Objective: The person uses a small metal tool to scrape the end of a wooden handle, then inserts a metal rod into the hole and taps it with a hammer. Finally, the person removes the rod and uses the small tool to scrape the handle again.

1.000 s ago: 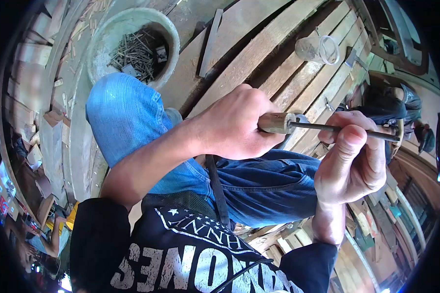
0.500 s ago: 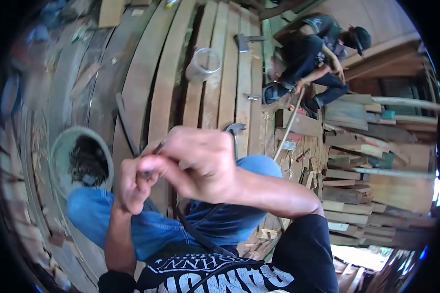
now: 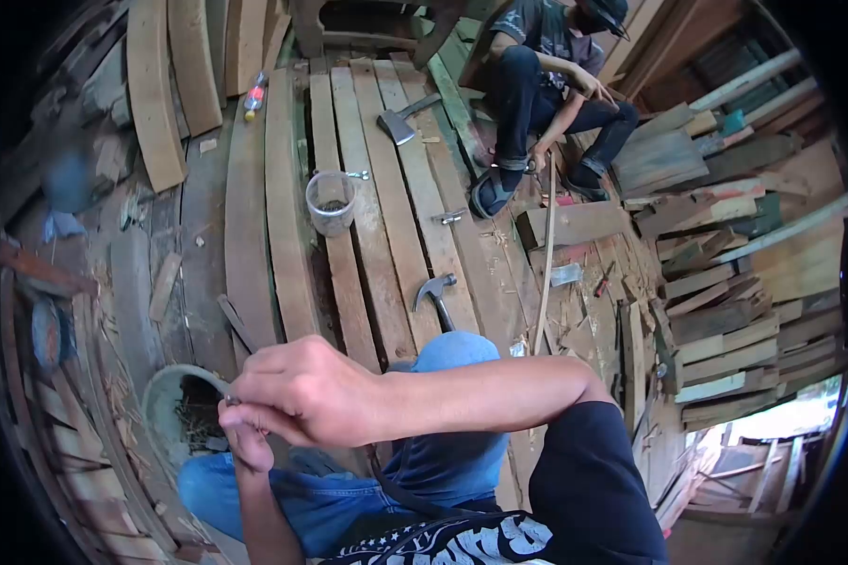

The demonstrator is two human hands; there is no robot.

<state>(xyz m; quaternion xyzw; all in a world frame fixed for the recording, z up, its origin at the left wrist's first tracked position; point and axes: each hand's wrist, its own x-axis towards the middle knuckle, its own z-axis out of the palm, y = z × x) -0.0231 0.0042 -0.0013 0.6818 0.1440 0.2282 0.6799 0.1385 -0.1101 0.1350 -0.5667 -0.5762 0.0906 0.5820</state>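
Observation:
My right hand [image 3: 306, 388] is closed in a pinch, reaching across in front of my left hand [image 3: 250, 444]. A small dark bit shows at the right fingertips, too small to name. The left hand is curled up against the right one, and its fingers are partly hidden behind it. Below both hands is my bent leg in blue jeans [image 3: 301, 499]. Close by on the left stands a pale bucket [image 3: 156, 414] with dark scraps inside. A claw hammer [image 3: 435, 294] lies on the planks beyond my knee.
A clear plastic tub [image 3: 331, 218] with small dark contents stands on the planks [image 3: 386, 245]. Farther off lies an axe [image 3: 400, 124]. Another person [image 3: 546, 104] sits at the upper right, holding a long thin strip [image 3: 548, 254]. Stacked boards [image 3: 725, 330] line the right side.
The view has shifted, so the planks and tools appear lower. Both hands, still together, now appear lower and farther left, beside the bucket.

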